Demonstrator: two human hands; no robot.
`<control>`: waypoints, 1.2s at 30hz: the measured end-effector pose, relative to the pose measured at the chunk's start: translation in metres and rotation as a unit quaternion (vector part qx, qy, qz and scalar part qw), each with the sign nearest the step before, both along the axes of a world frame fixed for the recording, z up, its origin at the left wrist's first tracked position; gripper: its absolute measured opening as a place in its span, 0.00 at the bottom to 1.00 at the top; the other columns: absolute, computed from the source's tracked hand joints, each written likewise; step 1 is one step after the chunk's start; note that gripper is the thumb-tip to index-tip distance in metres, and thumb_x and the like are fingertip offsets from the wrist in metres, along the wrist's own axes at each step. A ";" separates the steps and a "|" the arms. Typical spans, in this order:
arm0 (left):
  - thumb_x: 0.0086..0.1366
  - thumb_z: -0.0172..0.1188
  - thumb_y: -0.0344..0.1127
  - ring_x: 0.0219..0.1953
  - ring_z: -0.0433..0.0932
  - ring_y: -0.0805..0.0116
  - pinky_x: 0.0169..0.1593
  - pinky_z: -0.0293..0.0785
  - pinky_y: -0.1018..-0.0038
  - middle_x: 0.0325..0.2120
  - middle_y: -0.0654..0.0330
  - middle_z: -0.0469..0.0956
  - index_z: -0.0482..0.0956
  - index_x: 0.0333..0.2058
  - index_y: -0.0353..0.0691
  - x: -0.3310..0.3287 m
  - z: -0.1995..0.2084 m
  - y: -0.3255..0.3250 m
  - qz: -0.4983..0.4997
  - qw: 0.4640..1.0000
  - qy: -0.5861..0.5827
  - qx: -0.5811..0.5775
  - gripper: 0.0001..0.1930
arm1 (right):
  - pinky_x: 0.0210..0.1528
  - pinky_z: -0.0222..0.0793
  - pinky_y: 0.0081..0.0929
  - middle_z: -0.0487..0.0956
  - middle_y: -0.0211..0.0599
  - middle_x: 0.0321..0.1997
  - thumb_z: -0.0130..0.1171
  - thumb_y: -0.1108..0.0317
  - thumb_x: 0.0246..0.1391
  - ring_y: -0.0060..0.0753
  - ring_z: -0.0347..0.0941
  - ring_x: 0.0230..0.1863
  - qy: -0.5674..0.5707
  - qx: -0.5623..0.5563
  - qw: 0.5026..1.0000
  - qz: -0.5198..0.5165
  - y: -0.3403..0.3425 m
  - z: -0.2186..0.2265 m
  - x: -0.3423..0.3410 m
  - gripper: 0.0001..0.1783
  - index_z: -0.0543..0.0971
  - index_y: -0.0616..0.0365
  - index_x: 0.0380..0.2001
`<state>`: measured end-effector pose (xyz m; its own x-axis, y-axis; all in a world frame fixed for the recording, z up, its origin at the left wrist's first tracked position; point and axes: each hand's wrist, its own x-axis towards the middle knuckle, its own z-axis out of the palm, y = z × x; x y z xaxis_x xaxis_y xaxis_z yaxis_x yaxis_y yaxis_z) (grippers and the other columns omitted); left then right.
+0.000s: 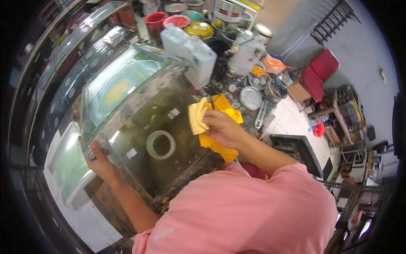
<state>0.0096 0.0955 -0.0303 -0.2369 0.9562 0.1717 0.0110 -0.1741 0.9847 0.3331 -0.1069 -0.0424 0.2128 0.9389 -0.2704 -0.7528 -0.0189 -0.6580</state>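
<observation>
My right hand pinches a folded pale-yellow cloth, raised over the worktable's dark glass top. Beneath that hand, a brighter yellow cloth drapes at the table's right edge. My left hand grips the lower corner of a framed glass panel, thumb up and fingers partly hidden. The panel is tilted, its greenish-white surface marked by a yellowish patch. Between my hands, a roll of tape lies flat, with small white scraps close by.
Another pale-green panel leans at the left on a white sheet. White jugs, paint cans and red tubs crowd the far side. Lids and a wrench lie right of them. Beyond stands a red chair.
</observation>
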 end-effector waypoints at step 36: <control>0.71 0.69 0.49 0.28 0.70 0.77 0.32 0.70 0.75 0.33 0.65 0.79 0.79 0.45 0.37 0.003 0.012 -0.003 -0.022 0.999 -0.026 0.024 0.19 | 0.76 0.46 0.67 0.57 0.63 0.78 0.71 0.42 0.51 0.68 0.51 0.79 -0.867 0.012 0.459 0.195 -0.053 -0.073 0.030 0.47 0.69 0.48 0.71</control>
